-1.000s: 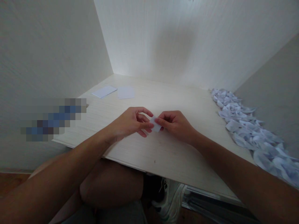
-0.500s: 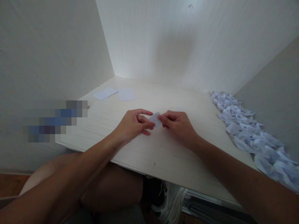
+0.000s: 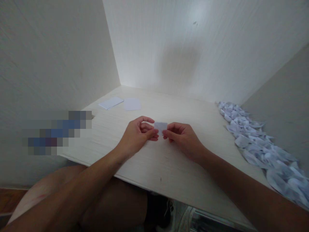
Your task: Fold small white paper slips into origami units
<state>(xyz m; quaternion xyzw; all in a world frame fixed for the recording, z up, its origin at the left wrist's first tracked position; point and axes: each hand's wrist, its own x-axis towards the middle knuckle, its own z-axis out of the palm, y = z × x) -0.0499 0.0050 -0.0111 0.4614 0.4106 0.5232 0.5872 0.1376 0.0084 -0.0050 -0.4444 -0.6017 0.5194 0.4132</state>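
A small piece of white paper, roughly rectangular now, is held up over the middle of the tabletop. My left hand pinches its left side between thumb and fingers. On the right side, the thumb and fingers of my right hand are closed on the same paper. Its lower edge is partly covered by both thumbs. Whether it has folds cannot be made out at this size.
On the pale table, a white paper stack and a squarish white sheet lie at the back left. Many folded white paper pieces form a long pile along the right wall. Panels enclose the table.
The paper has turned from a tilted, pointed position to lying level between both hands. My left fingers have closed onto its left side. The whole view has shifted slightly.
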